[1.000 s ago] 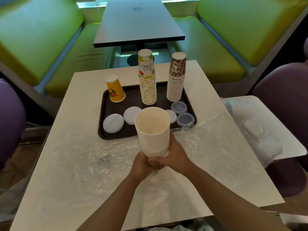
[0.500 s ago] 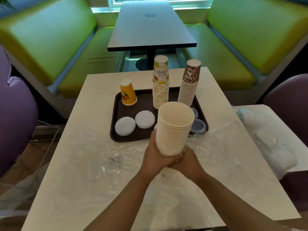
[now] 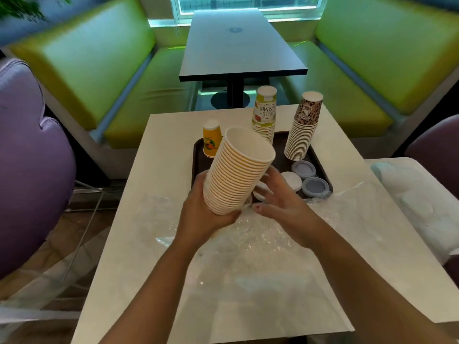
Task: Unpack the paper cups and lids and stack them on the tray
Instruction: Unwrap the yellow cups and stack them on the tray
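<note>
Three cup stacks and several lids (image 3: 303, 169) sit on the tray (image 3: 323, 167); left hand (image 3: 201, 214) grips the white cup stack (image 3: 236, 175), unplaced; right hand (image 3: 280, 197) relaxed, holding nothing.

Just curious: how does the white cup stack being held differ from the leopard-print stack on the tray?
The white cup stack is plain, tilted, mouth up, gripped by the left hand. The leopard-print stack is patterned, upright, mouth down, standing on the tray. Both are nested paper cups.
</note>
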`<state>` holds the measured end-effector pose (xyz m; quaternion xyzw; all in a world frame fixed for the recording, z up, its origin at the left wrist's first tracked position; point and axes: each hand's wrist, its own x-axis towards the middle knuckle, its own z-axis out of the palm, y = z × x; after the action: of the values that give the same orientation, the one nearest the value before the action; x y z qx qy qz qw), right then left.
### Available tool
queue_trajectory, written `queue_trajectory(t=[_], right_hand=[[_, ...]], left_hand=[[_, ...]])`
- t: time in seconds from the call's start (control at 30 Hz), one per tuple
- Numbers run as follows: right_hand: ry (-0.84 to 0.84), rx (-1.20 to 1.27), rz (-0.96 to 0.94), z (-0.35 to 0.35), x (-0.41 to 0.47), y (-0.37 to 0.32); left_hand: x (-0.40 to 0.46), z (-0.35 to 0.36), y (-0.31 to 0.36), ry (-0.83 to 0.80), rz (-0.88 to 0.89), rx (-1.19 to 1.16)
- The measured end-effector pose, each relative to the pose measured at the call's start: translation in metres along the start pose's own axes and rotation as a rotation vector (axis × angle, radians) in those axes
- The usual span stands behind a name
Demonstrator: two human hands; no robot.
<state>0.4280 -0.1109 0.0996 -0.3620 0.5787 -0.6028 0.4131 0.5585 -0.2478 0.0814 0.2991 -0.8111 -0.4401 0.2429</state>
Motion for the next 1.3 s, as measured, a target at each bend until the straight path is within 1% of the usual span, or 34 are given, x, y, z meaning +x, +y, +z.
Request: queue_trajectory(t=[0.13, 0.3, 0.43, 0.5, 0.67, 0.77, 0.9, 1.0, 1.13, 1.2, 1.3], right_hand=[[0.068, 0.100, 0.033, 0.006, 0.014, 0.007], [0.123, 0.126, 0.095, 0.005, 0.028, 0.020], [0.063, 0.128, 0.123, 0.000, 0.038, 0.023], [0.066, 0.126, 0.127, 0.001, 0.043, 0.026], [0.073, 0.116, 0.151, 0.000, 0.060, 0.033], [0.095, 0.127, 0.199, 0.006, 0.064, 0.040], [0.130, 0.159, 0.274, 0.012, 0.070, 0.050], [0.139, 0.183, 0.285, 0.017, 0.071, 0.054], [0.138, 0.250, 0.331, 0.022, 0.076, 0.062], [0.138, 0.265, 0.354, 0.022, 0.079, 0.063], [0.154, 0.173, 0.341, 0.019, 0.082, 0.063]], left_hand=[[-0.004, -0.009, -0.014, -0.074, -0.029, 0.129], [-0.006, -0.005, -0.026, -0.110, -0.101, 0.271], [-0.002, -0.006, -0.034, -0.092, -0.142, 0.364], [0.001, -0.006, -0.037, -0.070, -0.142, 0.405], [0.008, 0.002, -0.035, -0.031, -0.120, 0.480], [0.014, 0.005, -0.035, -0.019, -0.071, 0.530], [0.024, 0.012, -0.037, -0.018, 0.037, 0.542], [0.030, 0.016, -0.040, -0.005, 0.089, 0.555], [0.039, 0.022, -0.041, 0.002, 0.132, 0.547], [0.044, 0.024, -0.042, -0.021, 0.134, 0.547], [0.049, 0.026, -0.044, -0.023, 0.135, 0.577]])
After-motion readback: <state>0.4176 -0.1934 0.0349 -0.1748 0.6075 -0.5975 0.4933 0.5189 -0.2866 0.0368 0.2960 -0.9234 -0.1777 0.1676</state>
